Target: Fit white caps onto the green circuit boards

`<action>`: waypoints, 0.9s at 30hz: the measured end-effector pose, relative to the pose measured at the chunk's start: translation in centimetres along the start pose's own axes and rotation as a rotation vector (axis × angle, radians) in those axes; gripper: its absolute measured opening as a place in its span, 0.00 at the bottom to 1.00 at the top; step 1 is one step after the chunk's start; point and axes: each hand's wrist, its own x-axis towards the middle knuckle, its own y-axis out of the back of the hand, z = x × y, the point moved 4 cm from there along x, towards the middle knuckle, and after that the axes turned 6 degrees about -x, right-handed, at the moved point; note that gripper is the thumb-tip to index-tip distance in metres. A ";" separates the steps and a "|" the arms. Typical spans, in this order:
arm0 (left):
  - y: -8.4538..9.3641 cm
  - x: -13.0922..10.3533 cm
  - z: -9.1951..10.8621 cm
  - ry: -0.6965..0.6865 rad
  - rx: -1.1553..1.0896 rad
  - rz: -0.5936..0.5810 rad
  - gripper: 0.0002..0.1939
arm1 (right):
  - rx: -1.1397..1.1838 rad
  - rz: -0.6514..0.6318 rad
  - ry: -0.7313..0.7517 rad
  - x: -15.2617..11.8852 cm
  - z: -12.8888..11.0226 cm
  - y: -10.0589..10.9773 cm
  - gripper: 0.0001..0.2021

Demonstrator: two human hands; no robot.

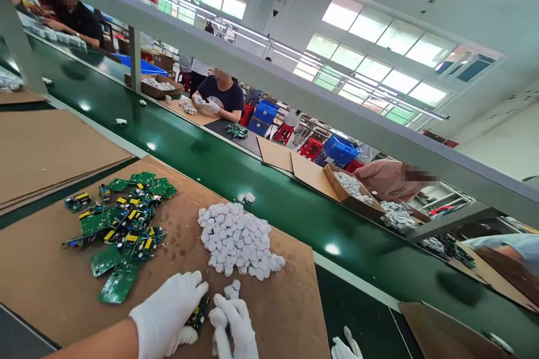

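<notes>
My left hand (pixel 168 314), in a white glove, is closed around a circuit board (pixel 197 313) whose dark components show beneath the fingers. Close to its right, my gloved right hand (pixel 236 325) has its fingers bent together; what they pinch blends in with the white glove. A few small white pieces (pixel 232 290) lie at its fingertips. Beyond the hands, a heap of white rounded pieces (pixel 238 241) rests on the brown cardboard sheet (pixel 290 314). Green circuit boards (pixel 122 269) with yellow and black components are piled to the left.
A green conveyor belt (pixel 286 210) crosses behind the cardboard, carrying a few scattered white pieces (pixel 248 198). A grey metal beam (pixel 269 78) runs above it. Across the belt, co-workers (pixel 221 95) sit near boxes of white pieces (pixel 351 185). A white glove (pixel 347 346) shows at lower right.
</notes>
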 end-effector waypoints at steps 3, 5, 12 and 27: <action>0.0 0.1 -0.1 -0.030 -0.007 0.003 0.26 | -0.036 0.008 0.022 -0.2 -0.3 -0.6 0.12; 0.1 0.2 -0.2 -0.034 -0.010 0.008 0.23 | -0.083 0.026 0.039 0.0 -0.4 -1.1 0.13; 0.3 0.2 0.0 -0.034 -0.015 0.025 0.18 | -0.268 0.062 0.067 0.0 0.6 -3.4 0.15; 0.3 0.2 0.3 -0.045 -0.041 0.005 0.14 | -0.568 -0.252 0.075 1.4 -0.3 -3.7 0.07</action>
